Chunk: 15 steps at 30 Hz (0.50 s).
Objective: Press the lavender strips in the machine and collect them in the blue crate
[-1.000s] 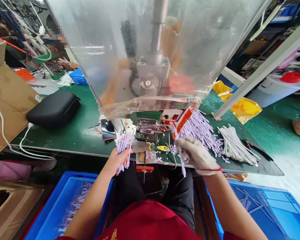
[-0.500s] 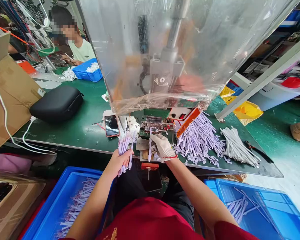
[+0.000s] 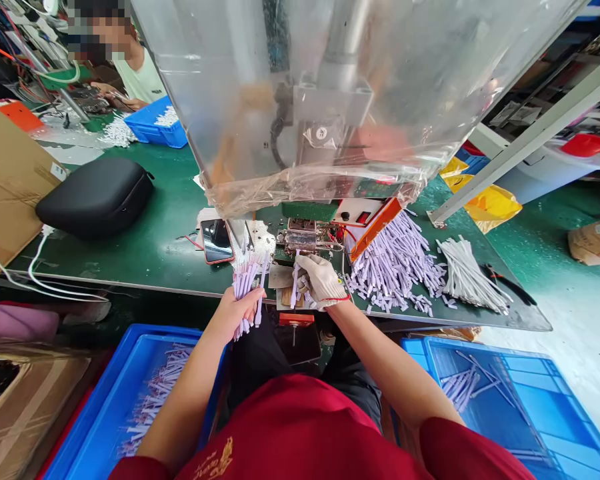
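My left hand (image 3: pixel 240 308) is closed around a bundle of thin lilac strips (image 3: pixel 245 277) at the table's front edge. To its right, my right hand (image 3: pixel 321 280), in a white glove with a red cuff, pinches one upright lilac strip (image 3: pixel 295 281). The tip of that strip is just in front of a small metal fixture (image 3: pixel 301 237) beneath a plastic-covered machine (image 3: pixel 325 113). A large pile of lilac strips (image 3: pixel 397 267) lies right of the glove, beside an orange and white control box (image 3: pixel 375 227).
A phone (image 3: pixel 217 241) and a black case (image 3: pixel 96 197) lie on the green table (image 3: pixel 180 173). White strips (image 3: pixel 473 277) and pliers (image 3: pixel 513 287) are at the right. Blue bins (image 3: pixel 95 407) (image 3: pixel 570 400) stand below on both sides. A person (image 3: pixel 135 73) sits at the back left.
The whole view has shifted slightly, with the table and machine appearing higher and farther left. Both hands keep their hold on the strips, in nearly the same places at the table.
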### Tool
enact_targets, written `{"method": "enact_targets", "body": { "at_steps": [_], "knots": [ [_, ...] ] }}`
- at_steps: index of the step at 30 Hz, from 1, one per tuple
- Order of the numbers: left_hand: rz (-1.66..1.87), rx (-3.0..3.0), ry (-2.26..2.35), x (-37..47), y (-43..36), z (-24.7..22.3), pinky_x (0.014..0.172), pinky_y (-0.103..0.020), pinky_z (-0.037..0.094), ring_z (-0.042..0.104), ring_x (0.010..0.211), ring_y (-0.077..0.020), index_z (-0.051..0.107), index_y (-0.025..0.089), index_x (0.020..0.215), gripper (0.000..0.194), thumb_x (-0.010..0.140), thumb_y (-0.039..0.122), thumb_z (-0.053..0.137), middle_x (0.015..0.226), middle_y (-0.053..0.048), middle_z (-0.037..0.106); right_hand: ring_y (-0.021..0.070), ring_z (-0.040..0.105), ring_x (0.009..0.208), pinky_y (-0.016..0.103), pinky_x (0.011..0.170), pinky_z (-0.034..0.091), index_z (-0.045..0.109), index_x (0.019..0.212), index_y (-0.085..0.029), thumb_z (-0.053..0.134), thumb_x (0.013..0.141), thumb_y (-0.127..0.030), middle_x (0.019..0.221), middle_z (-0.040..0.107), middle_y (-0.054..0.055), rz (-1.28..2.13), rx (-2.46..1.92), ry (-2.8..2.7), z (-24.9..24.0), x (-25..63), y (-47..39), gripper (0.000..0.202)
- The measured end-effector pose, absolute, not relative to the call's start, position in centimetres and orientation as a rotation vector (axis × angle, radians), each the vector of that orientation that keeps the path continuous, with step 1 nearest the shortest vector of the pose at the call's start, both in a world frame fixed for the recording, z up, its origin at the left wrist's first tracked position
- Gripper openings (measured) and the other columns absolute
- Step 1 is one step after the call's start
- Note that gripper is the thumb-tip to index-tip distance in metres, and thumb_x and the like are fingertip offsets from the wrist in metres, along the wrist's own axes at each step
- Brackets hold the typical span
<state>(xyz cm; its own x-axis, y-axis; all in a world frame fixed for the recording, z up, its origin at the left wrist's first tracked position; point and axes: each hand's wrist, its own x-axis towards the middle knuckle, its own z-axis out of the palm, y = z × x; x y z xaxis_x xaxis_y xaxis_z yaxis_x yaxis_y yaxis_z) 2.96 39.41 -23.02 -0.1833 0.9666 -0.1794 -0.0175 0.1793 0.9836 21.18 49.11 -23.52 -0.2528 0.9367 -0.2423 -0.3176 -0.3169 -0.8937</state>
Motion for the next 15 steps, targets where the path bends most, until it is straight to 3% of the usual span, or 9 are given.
{"method": "enact_targets", "body": {
  "at_steps": [6,9,12,15],
  "knots": [
    [1.174,1.036,1.405,3.2,39.5,-23.0,0.043,-0.023,0.038,0.043,0.037,-0.0098,0.068,0.014,0.071,0.029,0.077,0.043,0.074,0.036,0.008,0.04,0.0085,0.045,0.04,0.02,0.036,0.037,0.053,0.074,-0.021,0.069,0.068,-0.033,0.055,0.056,-0.003,1.736,-0.988,-0.997,-23.3,21.9,48.2,0.022],
    [1.136,1.091,1.376,2.9,39.3,-22.9,0.043,-0.022,0.037,0.042,0.037,-0.0096,0.068,0.015,0.071,0.032,0.08,0.045,0.071,0.036,0.007,0.04,0.0105,0.05,0.046,0.021,0.04,0.04,0.062,0.087,-0.02,0.067,0.069,-0.027,0.06,0.059,-0.003,1.671,-1.085,-1.177,-22.9,23.5,47.1,0.02],
    [1.05,1.196,1.353,2.6,39.3,-22.7,0.042,-0.022,0.037,0.042,0.036,-0.0095,0.068,0.015,0.071,0.035,0.081,0.049,0.07,0.036,0.006,0.043,0.0116,0.055,0.056,0.021,0.048,0.043,0.068,0.093,-0.021,0.065,0.08,-0.035,0.072,0.064,0.0,1.42,-1.152,-1.407,-22.0,25.3,46.0,0.019],
    [0.94,1.313,1.338,2.7,39.5,-22.3,0.04,-0.021,0.034,0.042,0.036,-0.0091,0.068,0.015,0.07,0.035,0.079,0.048,0.072,0.04,0.004,0.048,0.012,0.056,0.062,0.021,0.053,0.044,0.07,0.093,-0.02,0.058,0.09,-0.049,0.079,0.066,0.001,1.379,-1.001,-1.516,-20.8,25.7,45.3,0.031]
  ]
}}
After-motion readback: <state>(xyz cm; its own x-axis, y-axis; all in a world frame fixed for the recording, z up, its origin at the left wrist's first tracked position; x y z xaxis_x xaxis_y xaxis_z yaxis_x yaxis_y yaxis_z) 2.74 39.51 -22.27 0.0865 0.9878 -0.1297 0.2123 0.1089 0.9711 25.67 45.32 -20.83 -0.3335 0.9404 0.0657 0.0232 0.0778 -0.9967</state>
